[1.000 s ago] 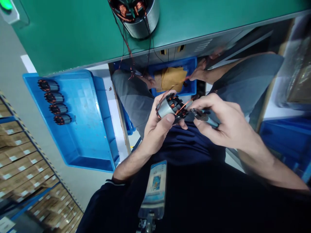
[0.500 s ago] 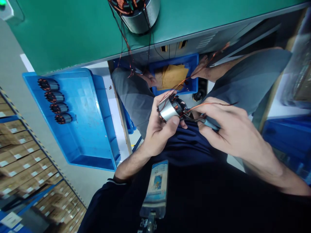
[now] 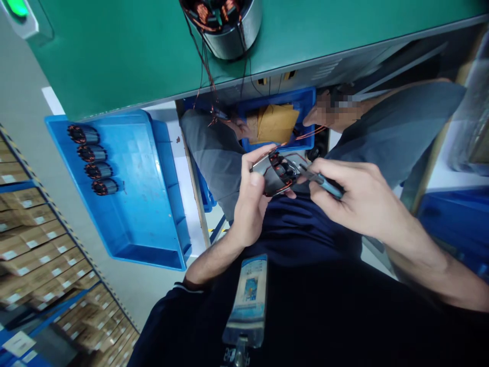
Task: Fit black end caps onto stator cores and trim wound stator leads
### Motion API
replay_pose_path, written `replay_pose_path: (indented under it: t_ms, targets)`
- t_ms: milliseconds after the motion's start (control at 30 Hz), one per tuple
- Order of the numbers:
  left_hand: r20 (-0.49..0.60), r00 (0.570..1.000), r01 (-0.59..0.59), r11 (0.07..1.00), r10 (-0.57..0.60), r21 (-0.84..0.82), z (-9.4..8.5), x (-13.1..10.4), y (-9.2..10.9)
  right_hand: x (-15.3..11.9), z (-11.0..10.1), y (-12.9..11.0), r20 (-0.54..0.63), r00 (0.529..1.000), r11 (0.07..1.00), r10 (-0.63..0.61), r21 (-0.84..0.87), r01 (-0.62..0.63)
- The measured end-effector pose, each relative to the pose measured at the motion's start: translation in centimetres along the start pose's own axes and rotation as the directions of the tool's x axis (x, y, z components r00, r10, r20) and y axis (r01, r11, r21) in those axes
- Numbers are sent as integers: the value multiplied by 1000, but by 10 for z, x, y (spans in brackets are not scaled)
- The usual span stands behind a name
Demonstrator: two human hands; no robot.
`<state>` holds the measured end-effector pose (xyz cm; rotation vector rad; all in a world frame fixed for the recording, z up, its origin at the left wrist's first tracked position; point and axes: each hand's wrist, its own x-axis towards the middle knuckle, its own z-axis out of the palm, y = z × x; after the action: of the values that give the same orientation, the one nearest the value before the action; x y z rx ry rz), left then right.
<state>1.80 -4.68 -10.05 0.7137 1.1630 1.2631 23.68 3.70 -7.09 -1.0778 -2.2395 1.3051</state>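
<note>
My left hand (image 3: 252, 196) is closed around a motor stator (image 3: 267, 176), a silver cylinder with a black insulated end and copper windings. That wound end faces right, and copper wires (image 3: 311, 133) trail from it towards the upper right. In my right hand (image 3: 353, 193) are small pliers with blue-grey handles (image 3: 327, 186). Their metal jaws point left, close by the stator's wound end; whether they touch it I cannot tell. A larger stator (image 3: 229, 38) stands on the green bench top, its long dark wires hanging over the front edge.
To the left, a blue tray (image 3: 143, 204) holds several wound stators (image 3: 95, 153) in a row. Below the green bench (image 3: 126, 56), a blue bin (image 3: 305, 99) with yellow-brown envelopes (image 3: 278, 124) sits between my legs. Stacked cardboard boxes (image 3: 42, 244) fill the far left.
The stator has turned in my left hand, and its wound end shows more. The copper wire that crossed my right fingers is gone from there. The whole view has shifted slightly.
</note>
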Motion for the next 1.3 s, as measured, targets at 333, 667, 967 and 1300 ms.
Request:
replay_pose_path:
  t_ms: [333,667,967,1300]
  targets:
    - [-91,996,-24,999,28,42,12,0,7,-4,0,-7,13,999,982,-32,-184,34]
    - [-24,996,-84,984,89,156,12,-11,6,-10,4,-14,-54,997,966,-49,-255,34]
    - [-103,995,-19,996,10,-84,15,-9,-11,5,4,0,53,998,1000,21,-5,-20]
    - [-226,973,-72,988,40,-136,25,-5,5,-1,10,-7,6,1000,962,-16,-271,17]
